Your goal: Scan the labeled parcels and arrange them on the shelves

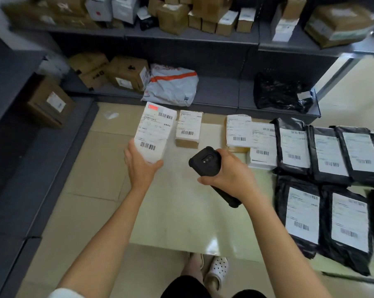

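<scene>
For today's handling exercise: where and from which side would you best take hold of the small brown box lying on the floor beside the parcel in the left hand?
Probably from above, across the narrow width of the small brown box: its long sides stand free and its label faces up.

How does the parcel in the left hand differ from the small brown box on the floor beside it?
The held parcel is white, lifted and tilted in the left hand; the brown box is cardboard and lies flat on the floor. The held parcel looks longer, and its label carries a red mark. Both show white barcode labels facing up.
</scene>
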A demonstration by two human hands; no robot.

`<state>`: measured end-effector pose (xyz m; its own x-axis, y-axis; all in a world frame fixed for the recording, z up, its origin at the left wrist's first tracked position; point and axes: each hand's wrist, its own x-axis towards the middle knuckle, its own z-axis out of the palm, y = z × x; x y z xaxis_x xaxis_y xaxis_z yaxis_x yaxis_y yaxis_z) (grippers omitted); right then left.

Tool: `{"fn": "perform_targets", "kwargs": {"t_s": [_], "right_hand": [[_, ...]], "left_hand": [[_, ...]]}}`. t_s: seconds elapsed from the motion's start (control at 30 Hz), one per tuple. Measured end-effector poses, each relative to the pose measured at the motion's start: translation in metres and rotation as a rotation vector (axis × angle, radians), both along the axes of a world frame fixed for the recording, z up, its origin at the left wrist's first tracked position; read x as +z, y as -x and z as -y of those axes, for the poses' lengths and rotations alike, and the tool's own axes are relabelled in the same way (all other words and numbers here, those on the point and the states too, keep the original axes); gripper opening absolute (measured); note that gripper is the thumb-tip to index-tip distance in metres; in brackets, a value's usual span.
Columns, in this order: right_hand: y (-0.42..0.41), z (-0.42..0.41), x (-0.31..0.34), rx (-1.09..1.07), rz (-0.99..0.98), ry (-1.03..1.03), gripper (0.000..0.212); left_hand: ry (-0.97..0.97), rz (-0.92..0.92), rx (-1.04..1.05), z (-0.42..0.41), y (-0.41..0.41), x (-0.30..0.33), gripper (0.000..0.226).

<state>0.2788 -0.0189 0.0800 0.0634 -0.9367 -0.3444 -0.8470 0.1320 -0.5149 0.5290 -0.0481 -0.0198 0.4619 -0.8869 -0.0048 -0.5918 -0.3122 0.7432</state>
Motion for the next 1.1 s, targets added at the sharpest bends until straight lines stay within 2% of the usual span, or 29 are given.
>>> {"fn": "perform_targets", "kwargs": {"t_s": [0.2, 0.43, 0.8, 1.1], "right_hand": [[0.026, -0.046, 0.044, -0.066, 0.067, 0.128, 0.075], [0.049, -0.082, 0.084, -0.146, 0.019, 0.226, 0.07], [0.033, -0.087, 0.102, -0.307, 0.015, 0.264, 0.066], [-0.005, -0.088, 0.093, -0.363, -0.008, 0.145, 0.066]], "left_hand": [[0.228, 0.16, -0.273, -0.012, 0.036, 0.066, 0.102], [0.415, 0.387, -0.582, -0.012, 0.081, 0.103, 0.09], [0.454, 0.382, -0.801, 0.013, 0.092, 0.126, 0.095], [0.441, 0.382, -0.914, 0.041, 0.069, 0.119, 0.088]]}}
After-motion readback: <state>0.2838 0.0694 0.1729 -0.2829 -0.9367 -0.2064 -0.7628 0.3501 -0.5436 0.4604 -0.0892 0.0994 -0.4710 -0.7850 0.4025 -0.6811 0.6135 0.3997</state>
